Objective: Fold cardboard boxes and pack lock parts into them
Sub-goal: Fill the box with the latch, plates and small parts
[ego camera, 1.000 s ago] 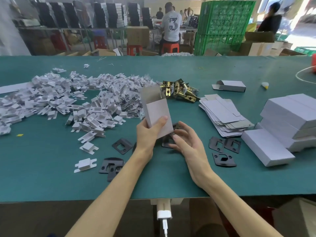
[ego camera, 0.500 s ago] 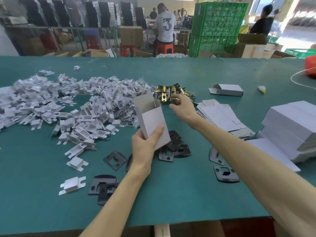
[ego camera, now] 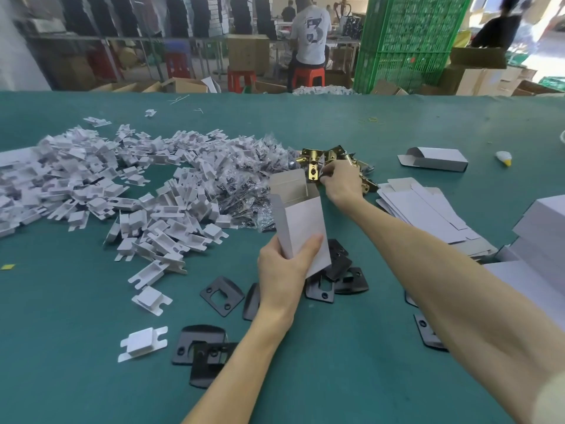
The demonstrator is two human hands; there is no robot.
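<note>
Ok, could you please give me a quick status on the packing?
Left grip holding open box upright. Right grip pinching brass latch. Path to box clear.

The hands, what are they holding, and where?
The left hand grips the open white box by its lower end. The right hand pinches a brass latch at its faceplate.

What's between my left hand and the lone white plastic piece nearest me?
Head view: a black metal plate lies flat between the left hand, gripping the cardboard box, and that white plastic piece.
</note>
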